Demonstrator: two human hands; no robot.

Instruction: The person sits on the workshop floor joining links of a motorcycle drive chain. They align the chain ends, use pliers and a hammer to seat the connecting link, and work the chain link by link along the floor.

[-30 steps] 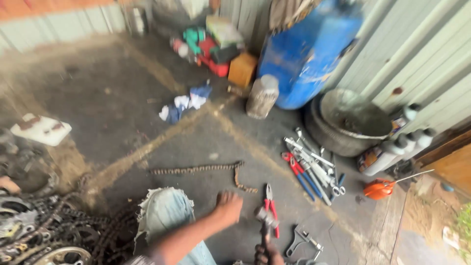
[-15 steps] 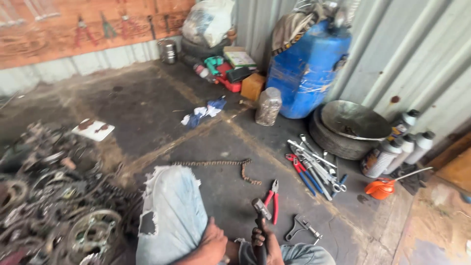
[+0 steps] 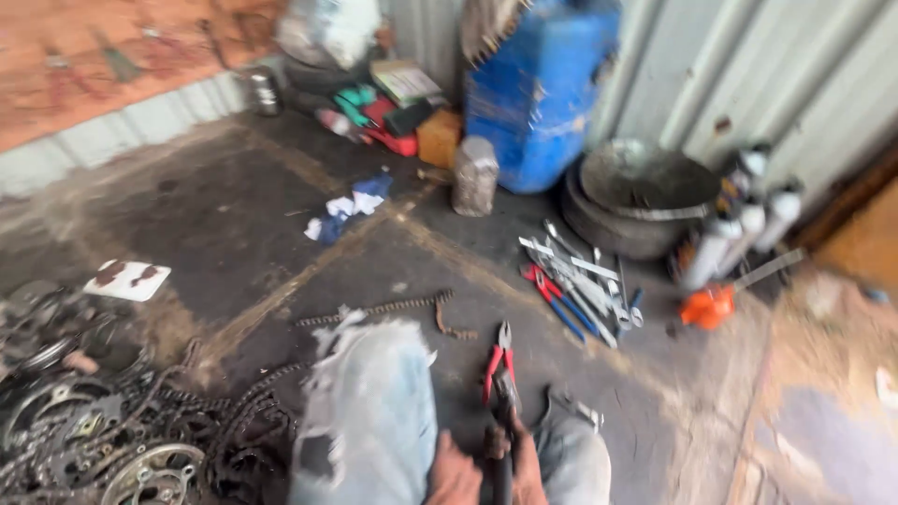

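I see both hands low at the bottom edge, between torn pale jeans knees. Left hand and right hand wrap closed around a dark tool, upright, handles dark, head blurred so I cannot tell its kind. Just above it on the floor lie red-handled pliers, jaws pointing away, slim red grips. A rusty chain lies on the concrete beyond the left knee. Pile of chains and sprockets at left. Loose wrenches and pliers lie at right, near a blue drum
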